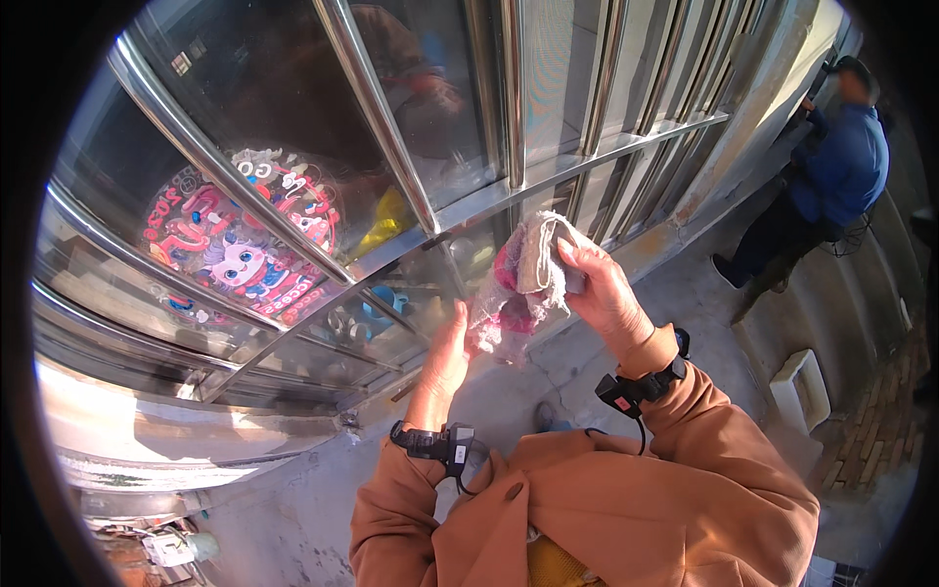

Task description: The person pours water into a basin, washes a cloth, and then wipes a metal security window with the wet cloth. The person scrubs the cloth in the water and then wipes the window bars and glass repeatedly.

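Both my hands hold a worn, folded cloth (513, 293), whitish and grey with pink patches, up in front of the barred window. My right hand (603, 282) grips its upper right part, thumb over the folded edge. At the lower left side of the cloth is my left hand (449, 359), thumb raised and its other fingers partly hidden behind the fabric. Just beyond the cloth run the window's shiny metal bars (389, 139) and a flat crossbar (469, 213). Behind the bars, the window glass (433, 44) carries a round, colourful cartoon sticker (249, 242) with reversed lettering.
To the far right a person in a blue jacket (843, 169) stands by the wall. A white rectangular basin (799, 389) lies below them, near brick paving (866, 418). A pale ledge (191, 425) runs under the window, above the concrete floor (293, 513). Inside the glass stands a blue cup (385, 304).
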Tool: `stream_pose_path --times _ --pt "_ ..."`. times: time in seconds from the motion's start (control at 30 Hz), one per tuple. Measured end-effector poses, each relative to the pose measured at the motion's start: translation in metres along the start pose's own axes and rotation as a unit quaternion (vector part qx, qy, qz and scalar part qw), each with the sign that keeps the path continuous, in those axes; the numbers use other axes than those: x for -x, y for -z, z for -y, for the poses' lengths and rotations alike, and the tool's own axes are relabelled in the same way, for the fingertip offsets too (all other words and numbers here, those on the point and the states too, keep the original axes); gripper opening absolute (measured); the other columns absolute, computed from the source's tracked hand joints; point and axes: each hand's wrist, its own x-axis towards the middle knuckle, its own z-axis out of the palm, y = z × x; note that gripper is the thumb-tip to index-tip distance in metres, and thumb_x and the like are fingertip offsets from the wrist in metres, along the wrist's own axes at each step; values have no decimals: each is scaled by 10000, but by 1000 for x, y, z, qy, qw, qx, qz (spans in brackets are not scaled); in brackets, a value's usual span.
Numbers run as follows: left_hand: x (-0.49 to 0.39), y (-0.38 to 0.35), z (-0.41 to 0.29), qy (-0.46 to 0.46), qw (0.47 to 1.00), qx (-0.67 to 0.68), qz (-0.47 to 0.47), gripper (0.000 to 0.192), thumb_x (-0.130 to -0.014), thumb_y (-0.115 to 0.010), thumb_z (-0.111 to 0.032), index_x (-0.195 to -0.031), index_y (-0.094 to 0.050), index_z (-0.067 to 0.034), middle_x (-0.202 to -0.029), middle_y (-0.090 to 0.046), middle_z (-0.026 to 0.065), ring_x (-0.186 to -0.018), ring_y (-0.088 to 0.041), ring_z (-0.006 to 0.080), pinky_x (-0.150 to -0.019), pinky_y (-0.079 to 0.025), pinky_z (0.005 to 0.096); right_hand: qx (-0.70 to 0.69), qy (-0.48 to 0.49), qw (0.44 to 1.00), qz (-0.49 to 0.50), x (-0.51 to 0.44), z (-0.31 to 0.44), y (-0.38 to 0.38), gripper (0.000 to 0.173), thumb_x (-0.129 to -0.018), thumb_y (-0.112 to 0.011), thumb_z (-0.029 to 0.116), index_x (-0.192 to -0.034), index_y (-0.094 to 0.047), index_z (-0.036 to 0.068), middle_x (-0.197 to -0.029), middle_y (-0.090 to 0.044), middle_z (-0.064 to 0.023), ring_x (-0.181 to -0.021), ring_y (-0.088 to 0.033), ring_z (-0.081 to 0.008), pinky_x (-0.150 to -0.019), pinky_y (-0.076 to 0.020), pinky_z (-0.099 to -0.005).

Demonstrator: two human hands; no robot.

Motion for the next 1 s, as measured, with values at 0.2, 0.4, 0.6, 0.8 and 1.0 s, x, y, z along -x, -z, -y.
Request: stream_pose_path --times 0.2,0.4,0.6,0.8,1.0 --pt "-20 -43 -16 -13 992 102 73 458 -913 -528 -462 -1045 -556 -24 -925 -606 33 -860 -585 143 -780 -487 314 406 106 907 47 -51 9 9 656 -828 -664 173 -1396 -355 66 -1153 -603 -115 -1043 -574 -197 -862 -468 -346" --pt "-37 -48 -24 -6 995 88 43 251 -909 -583 -215 -1063 -551 -20 -935 -606 24 -853 -579 102 -762 -470 254 711 82 698 -28 -79 -4 6 632 -783 -612 143 -1357 -367 38 -1104 -569 -298 -1046 -550 -419 -890 -456 -427" --pt "-26 -21 -20 -1 994 100 49 234 -931 -543 -217 -1057 -548 -19 -968 -613 38 -867 -592 109 -765 -487 265 685 71 723 -51 -95 -12 -3 637 -779 -585 134 -1363 -357 20 -1166 -548 -292 -1115 -520 -411 -965 -421 -413" --pt "2 -1 -22 -18 986 154 52 243 -948 -516 -224 -1080 -531 -21 -967 -618 49 -850 -616 133 -744 -506 288 672 66 737 14 -95 -33 -33 663 -758 -575 122 -1361 -353 -40 -1309 -471 -261 -1242 -453 -335 -1038 -351 -322" --pt "19 -1 -30 -18 987 154 46 255 -943 -522 -221 -1086 -535 -10 -943 -620 46 -838 -617 129 -735 -510 284 445 -5 894 47 -86 -45 -42 576 -773 -572 49 -1334 -444 15 -863 -639 -48 -636 -570 -101 -585 -492 -249"
